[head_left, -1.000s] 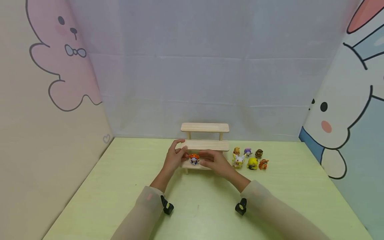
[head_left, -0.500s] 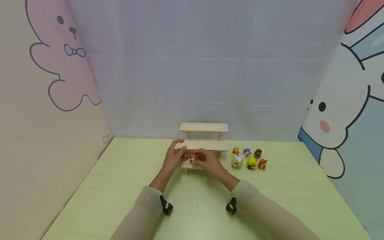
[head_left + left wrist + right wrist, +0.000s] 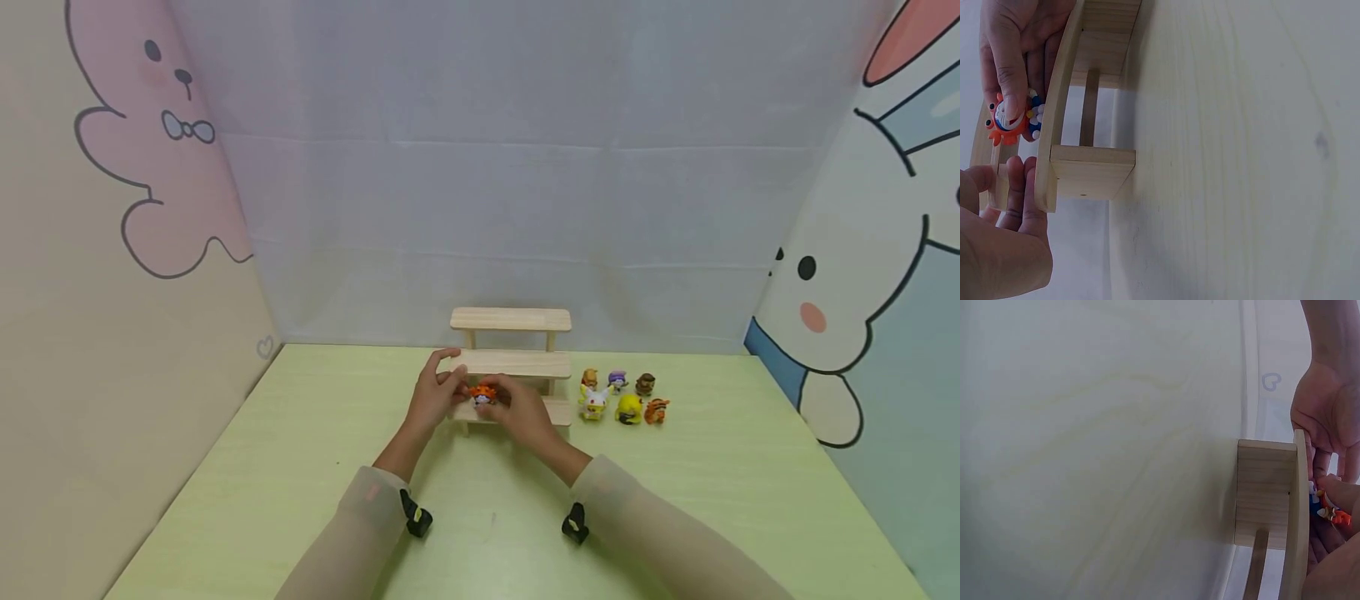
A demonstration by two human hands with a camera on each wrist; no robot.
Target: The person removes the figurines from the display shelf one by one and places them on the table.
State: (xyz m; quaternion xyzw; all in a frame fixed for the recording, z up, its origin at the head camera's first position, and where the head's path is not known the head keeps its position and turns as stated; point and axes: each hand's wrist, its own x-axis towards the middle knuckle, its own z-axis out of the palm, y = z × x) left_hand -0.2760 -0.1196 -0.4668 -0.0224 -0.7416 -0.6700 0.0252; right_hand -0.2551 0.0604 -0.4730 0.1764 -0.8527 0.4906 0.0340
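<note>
A three-tier wooden display stand (image 3: 512,363) stands at the back of the table, and my left hand (image 3: 435,393) holds its left end. In the left wrist view the left hand's fingers (image 3: 1017,200) lie along the ends of the boards. On the bottom tier is a small figurine (image 3: 482,394) with an orange crab-like hood, white face and blue body. My right hand (image 3: 521,410) pinches this figurine (image 3: 1009,124), its thumb across the front of the face. From the right wrist view, the figurine (image 3: 1334,515) shows partly behind the right hand's fingers, its base close over the board.
Right of the stand several small figurines stand in two rows, among them a white-and-yellow one (image 3: 593,403), a yellow one (image 3: 628,409), an orange striped one (image 3: 656,411) and a purple-topped one (image 3: 617,381). A pale curtain (image 3: 510,208) hangs behind the table.
My right hand has moved left from beside the figurine and taken hold of it, and the figurine has shifted very slightly. The left hand has stayed at the stand's left end.
</note>
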